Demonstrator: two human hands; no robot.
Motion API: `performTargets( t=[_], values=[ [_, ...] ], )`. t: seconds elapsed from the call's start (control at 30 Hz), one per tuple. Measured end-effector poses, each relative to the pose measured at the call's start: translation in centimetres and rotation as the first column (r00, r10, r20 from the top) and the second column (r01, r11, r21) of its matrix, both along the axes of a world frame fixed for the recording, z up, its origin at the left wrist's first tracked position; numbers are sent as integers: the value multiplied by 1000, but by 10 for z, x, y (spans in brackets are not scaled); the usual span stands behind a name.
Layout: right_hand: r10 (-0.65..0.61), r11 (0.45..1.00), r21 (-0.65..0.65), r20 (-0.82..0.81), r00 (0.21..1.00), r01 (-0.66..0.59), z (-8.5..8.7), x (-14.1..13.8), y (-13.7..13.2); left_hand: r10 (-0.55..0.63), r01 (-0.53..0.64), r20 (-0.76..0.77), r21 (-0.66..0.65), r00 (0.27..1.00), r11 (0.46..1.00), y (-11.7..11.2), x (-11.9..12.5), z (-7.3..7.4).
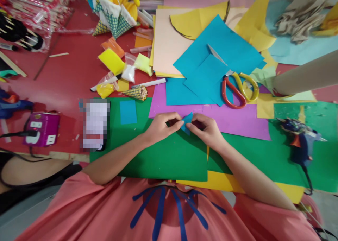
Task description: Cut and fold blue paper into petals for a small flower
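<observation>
A small piece of blue paper [187,122] is pinched between both my hands over the green sheet [163,156]. My left hand [162,127] grips its left edge with curled fingers. My right hand [206,128] grips its right side, fingers closed on it. The piece looks folded into a pointed shape. A purple sheet [232,119] lies just behind my hands.
Red-and-yellow scissors [239,88] rest on larger blue sheets [219,54] at the back. A blue glue gun [301,142] lies at the right, a purple power strip [42,128] at the left. Another person's arm [303,75] reaches in at the right. A small blue rectangle [128,112] lies nearby.
</observation>
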State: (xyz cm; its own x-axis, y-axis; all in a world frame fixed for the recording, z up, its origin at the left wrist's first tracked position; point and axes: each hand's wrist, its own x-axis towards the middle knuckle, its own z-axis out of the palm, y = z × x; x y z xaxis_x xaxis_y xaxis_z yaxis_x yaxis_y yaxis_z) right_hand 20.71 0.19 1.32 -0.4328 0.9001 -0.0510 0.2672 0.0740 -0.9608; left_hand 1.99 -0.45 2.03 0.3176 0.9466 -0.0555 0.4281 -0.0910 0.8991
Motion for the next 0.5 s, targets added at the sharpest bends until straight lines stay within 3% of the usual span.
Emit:
performTargets(
  t=[0.27, 0.5],
  values=[
    [-89, 993, -88, -128, 988, 78, 0, 4, 3, -133, 138, -49, 99, 990, 986, 1, -1, 1],
    [-105, 989, -121, -174, 979, 85, -3, 4, 2, 87, -87, 5, 75, 996, 993, 2, -4, 1]
  ],
)
